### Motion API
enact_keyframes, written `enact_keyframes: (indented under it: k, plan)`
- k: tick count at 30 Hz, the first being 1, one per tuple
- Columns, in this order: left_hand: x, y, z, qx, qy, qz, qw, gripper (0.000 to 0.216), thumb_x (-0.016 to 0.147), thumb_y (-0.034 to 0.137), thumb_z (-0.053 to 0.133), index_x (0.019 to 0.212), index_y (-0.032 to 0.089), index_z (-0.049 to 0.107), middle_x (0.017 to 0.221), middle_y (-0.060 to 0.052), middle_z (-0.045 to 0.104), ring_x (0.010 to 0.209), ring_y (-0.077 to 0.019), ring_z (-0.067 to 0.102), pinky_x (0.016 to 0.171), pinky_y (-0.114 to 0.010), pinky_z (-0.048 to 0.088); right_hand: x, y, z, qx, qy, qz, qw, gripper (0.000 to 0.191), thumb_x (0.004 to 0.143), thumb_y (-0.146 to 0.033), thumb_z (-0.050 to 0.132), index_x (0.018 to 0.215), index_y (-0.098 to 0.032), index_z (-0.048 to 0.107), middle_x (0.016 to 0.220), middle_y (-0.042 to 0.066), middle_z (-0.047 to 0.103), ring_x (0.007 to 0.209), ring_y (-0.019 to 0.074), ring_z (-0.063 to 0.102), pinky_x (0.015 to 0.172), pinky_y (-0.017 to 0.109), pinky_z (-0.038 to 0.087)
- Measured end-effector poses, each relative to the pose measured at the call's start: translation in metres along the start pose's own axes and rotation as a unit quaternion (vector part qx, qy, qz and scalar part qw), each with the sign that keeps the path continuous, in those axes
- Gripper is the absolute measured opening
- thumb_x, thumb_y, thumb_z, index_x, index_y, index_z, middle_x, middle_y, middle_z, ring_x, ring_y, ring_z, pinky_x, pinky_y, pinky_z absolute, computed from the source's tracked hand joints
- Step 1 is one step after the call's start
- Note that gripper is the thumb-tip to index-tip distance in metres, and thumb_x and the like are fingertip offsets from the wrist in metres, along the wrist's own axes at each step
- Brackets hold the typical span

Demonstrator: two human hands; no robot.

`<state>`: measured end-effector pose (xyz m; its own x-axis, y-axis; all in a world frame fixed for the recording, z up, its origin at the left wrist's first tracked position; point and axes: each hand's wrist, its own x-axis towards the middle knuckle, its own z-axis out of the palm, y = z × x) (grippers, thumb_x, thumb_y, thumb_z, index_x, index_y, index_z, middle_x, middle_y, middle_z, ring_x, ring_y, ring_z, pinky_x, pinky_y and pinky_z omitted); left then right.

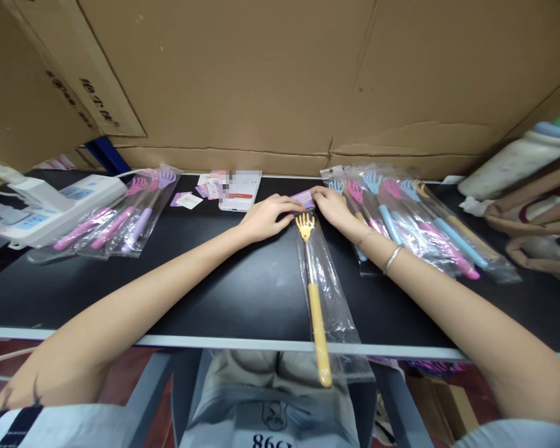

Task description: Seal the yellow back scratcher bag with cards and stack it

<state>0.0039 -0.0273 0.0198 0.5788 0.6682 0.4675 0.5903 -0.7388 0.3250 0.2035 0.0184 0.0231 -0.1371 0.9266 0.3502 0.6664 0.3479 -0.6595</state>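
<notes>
A yellow back scratcher [315, 298] with a claw head lies in a clear plastic bag [332, 292] on the black table [242, 274]; its handle hangs past the front edge. Both hands meet at the bag's top, on a small pink header card [303, 198]. My left hand [264, 216] pinches the card's left side with closed fingers. My right hand [332, 205] pinches the right side, fingers pressed together. Two bracelets circle my right wrist.
Several bagged back scratchers in blue, pink and yellow [415, 224] lie at the right. More pink and purple bagged ones [121, 214] lie at the left by a white power strip [60, 202]. Small cards [200, 190] and a phone [240, 190] sit behind. Cardboard boxes wall the back; a bag [536, 230] stands far right.
</notes>
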Motion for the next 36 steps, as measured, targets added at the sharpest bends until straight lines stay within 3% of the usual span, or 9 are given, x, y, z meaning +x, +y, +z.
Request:
enact_keyframes:
  k: [7,11,13,18,23,28,36]
  plan:
    - [0.0,-0.002,0.0,0.021,0.023,-0.026,0.999,0.025,0.091,0.024,0.057,0.113,0.023,0.069,0.127,-0.007,0.062,0.117,-0.0245,0.057,0.105,-0.045,0.043,0.0,-0.005,0.0,0.097,-0.063,0.003,0.993,0.003,0.077,-0.022,0.056,0.079,-0.019,0.056,0.078,0.004,0.065,0.078,0.0214,0.061,0.081,0.037,0.047]
    - [-0.001,-0.005,0.003,0.025,0.047,-0.056,0.997,0.03,0.088,0.025,0.062,0.118,0.023,0.063,0.141,-0.01,0.051,0.126,-0.0281,0.05,0.109,-0.049,0.04,0.0,-0.002,0.001,0.186,-0.072,-0.001,0.98,0.008,0.077,-0.024,0.058,0.08,-0.02,0.051,0.07,0.0,0.059,0.068,0.0157,0.057,0.074,0.031,0.046]
    - [-0.001,-0.005,0.003,0.018,0.045,-0.063,0.997,0.034,0.088,0.025,0.063,0.122,0.022,0.058,0.141,-0.011,0.052,0.127,-0.0286,0.049,0.109,-0.05,0.04,0.0,-0.001,0.001,0.203,-0.072,0.004,0.976,0.015,0.076,-0.025,0.061,0.081,-0.021,0.049,0.064,-0.004,0.055,0.063,0.0139,0.054,0.069,0.029,0.044]
    - [-0.001,-0.006,0.002,-0.058,0.06,-0.1,0.992,0.044,0.087,0.026,0.063,0.128,0.021,0.048,0.127,-0.01,0.063,0.114,-0.0252,0.06,0.1,-0.044,0.048,0.0,0.002,0.001,0.228,-0.07,0.014,0.971,0.024,0.073,-0.029,0.067,0.084,-0.022,0.047,0.062,-0.005,0.056,0.061,0.0132,0.055,0.067,0.028,0.044]
    - [0.0,-0.009,0.002,-0.171,0.084,-0.144,0.971,0.053,0.087,0.024,0.062,0.135,0.02,0.04,0.094,-0.004,0.073,0.097,-0.0203,0.069,0.096,-0.038,0.049,-0.001,0.0,0.0,0.239,-0.087,0.016,0.967,0.032,0.07,-0.038,0.075,0.082,-0.023,0.049,0.061,-0.004,0.06,0.061,0.0146,0.059,0.069,0.03,0.048]
    - [0.002,-0.01,0.0,-0.208,0.072,-0.146,0.965,0.034,0.085,0.018,0.061,0.118,0.019,0.053,0.09,-0.003,0.074,0.092,-0.0183,0.071,0.095,-0.033,0.049,-0.003,-0.002,-0.001,0.248,-0.112,0.007,0.962,0.028,0.072,-0.035,0.075,0.078,-0.021,0.051,0.063,-0.002,0.064,0.063,0.0144,0.061,0.067,0.029,0.048]
    - [0.005,-0.008,0.003,-0.134,0.098,-0.192,0.967,0.008,0.086,0.016,0.058,0.094,0.018,0.059,0.084,-0.003,0.074,0.085,-0.0211,0.069,0.083,-0.033,0.05,-0.002,-0.001,0.003,0.177,-0.099,0.002,0.979,0.023,0.075,-0.035,0.07,0.074,-0.02,0.053,0.062,-0.002,0.063,0.062,0.014,0.058,0.063,0.026,0.042]
